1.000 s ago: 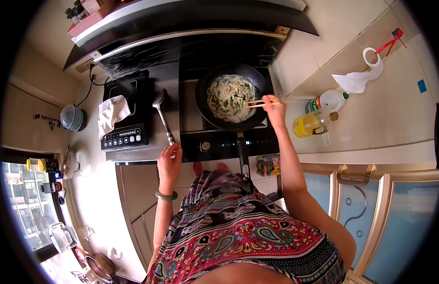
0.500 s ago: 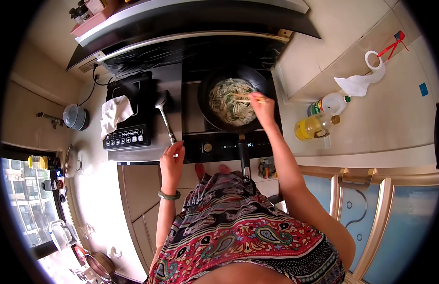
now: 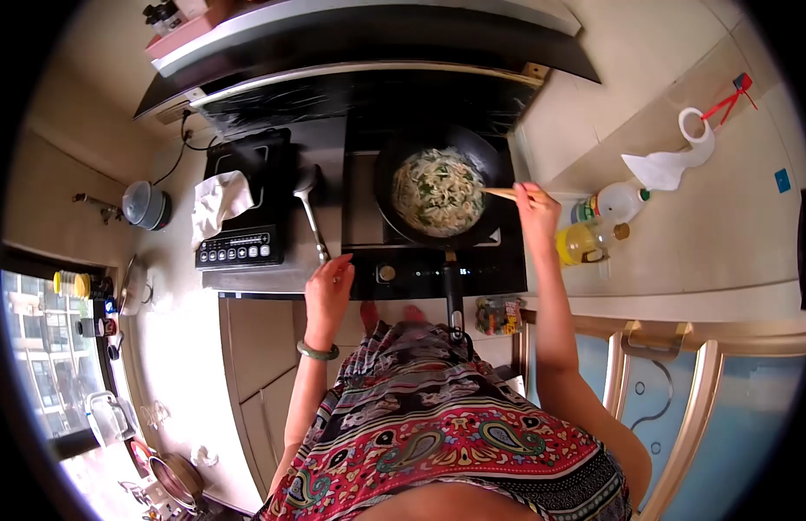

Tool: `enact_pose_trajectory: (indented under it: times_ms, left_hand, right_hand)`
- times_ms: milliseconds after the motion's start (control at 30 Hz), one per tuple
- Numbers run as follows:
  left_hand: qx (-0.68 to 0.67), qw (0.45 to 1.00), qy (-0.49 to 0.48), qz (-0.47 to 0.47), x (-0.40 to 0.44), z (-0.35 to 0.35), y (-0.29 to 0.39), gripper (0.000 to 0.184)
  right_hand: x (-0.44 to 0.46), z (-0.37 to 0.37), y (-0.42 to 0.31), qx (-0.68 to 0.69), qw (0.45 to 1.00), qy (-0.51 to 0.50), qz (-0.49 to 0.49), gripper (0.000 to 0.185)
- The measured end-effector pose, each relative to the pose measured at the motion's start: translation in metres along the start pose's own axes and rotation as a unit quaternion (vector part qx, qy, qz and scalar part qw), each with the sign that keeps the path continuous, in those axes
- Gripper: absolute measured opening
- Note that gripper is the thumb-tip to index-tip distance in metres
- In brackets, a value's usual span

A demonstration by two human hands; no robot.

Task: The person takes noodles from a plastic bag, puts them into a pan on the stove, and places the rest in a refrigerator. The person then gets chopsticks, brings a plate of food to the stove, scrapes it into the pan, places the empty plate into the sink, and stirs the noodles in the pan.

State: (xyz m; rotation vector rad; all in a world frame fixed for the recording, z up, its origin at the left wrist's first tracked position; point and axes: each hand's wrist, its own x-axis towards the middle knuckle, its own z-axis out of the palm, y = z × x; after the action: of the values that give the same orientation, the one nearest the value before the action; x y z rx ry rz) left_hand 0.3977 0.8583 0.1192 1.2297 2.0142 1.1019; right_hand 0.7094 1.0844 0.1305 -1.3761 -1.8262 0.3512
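Note:
A black wok stands on the stove, filled with pale shredded food and green pieces. Wooden chopsticks are held in my right hand, their tips at the right side of the food. My left hand is at the front counter edge, its fingers loosely bent and apart, close beside the handle end of a metal ladle. Whether the fingertips touch the handle is unclear. The wok's handle points toward my body.
Left of the ladle is a black portable cooktop with a white cloth on it. A small grey pot stands farther left. At right are a yellow oil bottle, a white bottle and a paper roll.
My right hand with the chopsticks moved in over the food, then back out to the right. The food has been shifted, with more green showing. My left hand stays by the ladle; the view shifted slightly.

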Motion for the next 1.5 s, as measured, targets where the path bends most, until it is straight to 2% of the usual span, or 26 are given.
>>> enact_pose_trajectory:
  times_ms: [33,67,100,133,200,267,300,367,433,567,667,700,767,833,900,967,1033,1100,1167,1233,1300,1433,1500]
  left_hand:
    - [0.021,1.000,0.000,0.005,0.001,0.002,-0.001,0.021]
    - [0.001,1.000,-0.016,-0.007,0.001,0.005,0.000,0.021]
    - [0.015,0.999,-0.025,-0.013,0.001,0.003,0.010,0.020]
    - [0.006,1.000,-0.018,0.003,0.001,0.007,0.011,0.020]
    - [0.017,1.000,-0.011,0.018,0.005,0.017,0.015,0.020]
    - [-0.001,0.999,-0.012,0.034,0.008,0.024,0.023,0.019]
    - [-0.009,0.998,0.003,0.068,0.008,0.030,0.021,0.019]
    - [-0.005,0.998,-0.005,0.062,0.012,0.032,0.026,0.019]
    - [-0.014,0.997,-0.013,0.078,0.013,0.038,0.039,0.021]
    - [0.015,0.991,-0.024,0.130,0.024,0.051,0.042,0.020]
    - [0.023,0.991,-0.016,0.134,0.029,0.055,0.044,0.021]
    - [0.031,0.991,-0.021,0.125,0.029,0.056,0.047,0.022]
    - [0.026,0.993,-0.008,0.116,0.022,0.058,0.052,0.022]
    - [0.034,0.991,0.010,0.127,0.012,0.055,0.052,0.021]
    - [0.040,0.993,0.016,0.109,-0.004,0.047,0.045,0.022]
    - [0.036,0.995,0.032,0.084,-0.018,0.038,0.030,0.022]
    - [0.041,0.998,0.026,0.045,-0.035,0.020,0.024,0.022]
    - [0.040,0.997,0.058,0.044,-0.070,-0.012,0.012,0.021]
    - [0.040,0.995,0.088,0.012,-0.104,-0.040,-0.020,0.022]
    - [-0.004,0.994,0.097,-0.044,-0.142,-0.082,-0.052,0.022]
    - [-0.073,0.980,0.153,-0.104,-0.197,-0.131,-0.072,0.025]
    - [-0.187,0.926,0.219,-0.242,-0.339,-0.236,-0.123,0.031]
    - [-0.249,0.891,0.255,-0.282,-0.424,-0.291,-0.149,0.035]
  right_hand:
    - [-0.004,-0.008,0.008,-0.012,0.999,-0.032,-0.032,0.013]
    - [-0.007,-0.016,0.019,-0.091,0.988,-0.119,-0.034,0.012]
    - [-0.012,-0.020,0.019,-0.023,0.990,-0.135,-0.036,0.011]
    - [-0.016,-0.024,0.020,-0.026,0.990,-0.136,-0.028,0.010]
    - [-0.019,-0.033,0.001,-0.032,0.992,-0.084,-0.085,0.009]
    - [-0.027,-0.033,0.015,-0.051,0.983,-0.138,-0.109,0.010]
    - [-0.030,-0.033,0.023,-0.034,0.982,-0.171,-0.073,0.010]
    - [-0.025,-0.037,0.001,-0.054,0.983,-0.158,-0.071,0.009]
    - [-0.031,-0.047,-0.001,-0.052,0.989,-0.082,-0.113,0.007]
    - [-0.042,-0.046,0.010,-0.026,0.980,-0.186,-0.071,0.007]
    - [-0.044,-0.053,0.002,-0.010,0.991,-0.070,-0.110,0.007]
    - [-0.046,-0.053,0.003,-0.023,0.988,-0.082,-0.127,0.006]
    - [-0.049,-0.056,0.000,-0.032,0.985,-0.159,-0.066,0.005]
    - [-0.047,-0.050,0.019,-0.044,0.985,-0.136,-0.098,0.008]
    - [-0.051,-0.050,0.021,0.006,0.997,-0.050,-0.051,0.013]
    - [-0.054,-0.045,0.027,-0.010,0.997,-0.054,-0.051,0.015]
    - [-0.047,-0.034,0.039,0.002,0.998,-0.053,-0.019,0.017]
    - [-0.038,-0.036,0.028,-0.037,0.994,-0.031,-0.103,0.020]
    - [-0.038,-0.030,0.008,-0.004,0.998,-0.025,-0.058,0.025]
    - [-0.033,-0.002,0.034,0.060,0.996,-0.046,-0.051,0.030]
    - [-0.030,0.006,0.039,0.009,0.999,-0.034,-0.040,0.035]
    - [-0.035,0.012,0.009,0.056,0.998,0.000,0.024,0.040]
    - [-0.040,0.020,0.009,0.113,0.989,0.044,0.081,0.043]
